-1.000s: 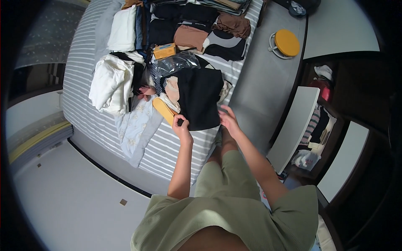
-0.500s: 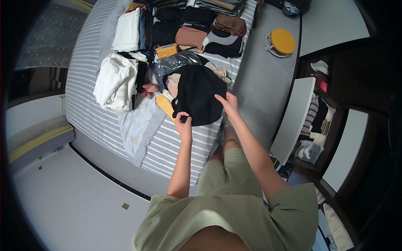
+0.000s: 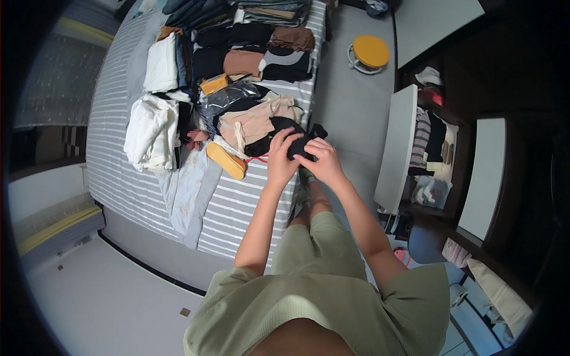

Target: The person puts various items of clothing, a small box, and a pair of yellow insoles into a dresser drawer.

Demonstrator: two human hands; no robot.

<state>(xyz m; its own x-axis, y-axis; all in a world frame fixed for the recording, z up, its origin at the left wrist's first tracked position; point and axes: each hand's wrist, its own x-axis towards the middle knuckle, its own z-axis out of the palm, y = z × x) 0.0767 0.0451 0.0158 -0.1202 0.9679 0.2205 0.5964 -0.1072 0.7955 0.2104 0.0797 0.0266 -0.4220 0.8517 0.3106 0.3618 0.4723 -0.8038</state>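
Observation:
A black cloth garment (image 3: 298, 144) is bunched up between my hands at the near right edge of the bed; its exact kind cannot be made out. My left hand (image 3: 283, 155) grips its left side with bent fingers. The fingers of my right hand (image 3: 322, 159) are closed on its right side, and a dark end of cloth sticks up behind them. Just beyond lies a pale pink garment (image 3: 261, 114) with a tied cord. A flat yellow sole-shaped piece (image 3: 226, 161) rests left of my hands, near a thin red strip.
On the striped bed (image 3: 237, 207) lie white clothes (image 3: 153, 133), a clear plastic bag (image 3: 233, 98), an orange box (image 3: 214, 84) and rows of folded clothes (image 3: 243, 62). A yellow round stool (image 3: 370, 51) stands on the floor at right, beyond an open drawer (image 3: 436, 145) of clothes.
The black garment, spread out between my hands before, is now gathered into a small bunch. My hands have come close together, uncovering the pale pink garment. The view has shifted right.

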